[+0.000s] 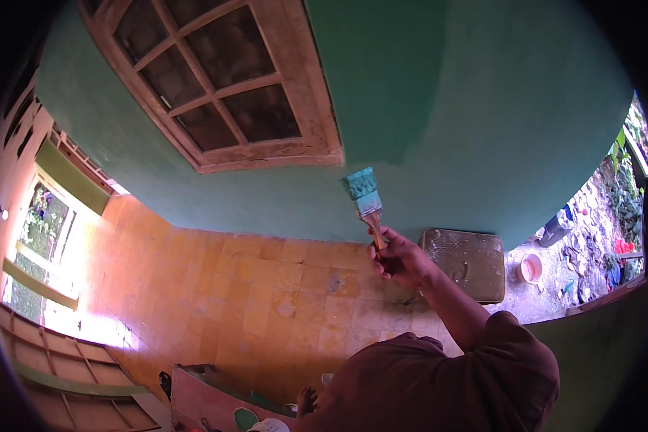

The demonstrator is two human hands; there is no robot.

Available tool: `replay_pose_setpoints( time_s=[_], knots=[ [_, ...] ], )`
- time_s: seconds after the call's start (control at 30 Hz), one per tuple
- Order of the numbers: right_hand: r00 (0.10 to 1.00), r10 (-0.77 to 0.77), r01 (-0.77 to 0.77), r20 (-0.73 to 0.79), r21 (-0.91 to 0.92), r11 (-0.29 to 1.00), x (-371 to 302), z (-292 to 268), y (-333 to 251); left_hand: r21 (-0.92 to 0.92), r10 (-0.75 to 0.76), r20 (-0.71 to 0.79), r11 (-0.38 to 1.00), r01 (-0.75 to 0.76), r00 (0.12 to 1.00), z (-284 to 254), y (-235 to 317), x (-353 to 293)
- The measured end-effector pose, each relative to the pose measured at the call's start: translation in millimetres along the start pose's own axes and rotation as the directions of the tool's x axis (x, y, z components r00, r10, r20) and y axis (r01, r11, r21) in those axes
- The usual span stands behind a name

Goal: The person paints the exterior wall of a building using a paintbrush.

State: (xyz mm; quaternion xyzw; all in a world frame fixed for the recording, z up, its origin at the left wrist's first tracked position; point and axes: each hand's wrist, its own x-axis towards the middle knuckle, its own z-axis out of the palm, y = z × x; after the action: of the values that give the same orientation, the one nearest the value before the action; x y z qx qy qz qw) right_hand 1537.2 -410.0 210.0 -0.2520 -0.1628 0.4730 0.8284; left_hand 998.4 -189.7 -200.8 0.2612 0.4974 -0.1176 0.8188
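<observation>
My right hand (pixel 403 259) is closed around the wooden handle of a paintbrush (pixel 369 205), its wide bristles pointing up and coated with teal-green paint. The brush head is in front of the green wall (pixel 511 108), below the right corner of a wooden window frame (pixel 317 137). I cannot tell whether the bristles touch the wall. A darker green painted patch (pixel 385 86) lies beside the frame. Low by my body, my left hand (pixel 307 400) shows in part, fingers apart and nothing seen in them. Close to it is a white container (pixel 270 425).
A brown block-shaped seat (pixel 464 263) stands against the wall. Farther right, a pinkish bucket (pixel 531 268) sits among litter outdoors. A reddish tabletop (pixel 201 396) at lower left bears a round green piece (pixel 245 418). Yellow-orange tiles (pixel 252 288) cover the floor; a bright doorway (pixel 43 245) opens left.
</observation>
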Motion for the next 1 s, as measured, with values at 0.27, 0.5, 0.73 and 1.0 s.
replay_pose_setpoints(
  time_s=[0.27,0.5,0.73,1.0],
  knots=[
    [0.763,-0.275,0.1,-0.585,-0.313,0.944,-6,-91,-40,0.524,0.22,-0.223,0.848,-0.074,0.95,89,90,18],
    [0.505,-0.381,0.136,-0.775,-0.364,0.921,20,-158,-48,0.686,0.263,-0.062,0.712,-0.15,0.963,100,174,62],
    [0.388,-0.434,0.189,-0.813,-0.391,0.901,59,-165,-97,0.781,0.309,0.258,0.491,-0.386,0.915,114,295,172],
    [0.334,-0.437,0.253,-0.835,-0.368,0.895,110,-197,-85,0.763,0.127,0.636,0.047,-0.645,0.761,133,417,211]
  ],
)
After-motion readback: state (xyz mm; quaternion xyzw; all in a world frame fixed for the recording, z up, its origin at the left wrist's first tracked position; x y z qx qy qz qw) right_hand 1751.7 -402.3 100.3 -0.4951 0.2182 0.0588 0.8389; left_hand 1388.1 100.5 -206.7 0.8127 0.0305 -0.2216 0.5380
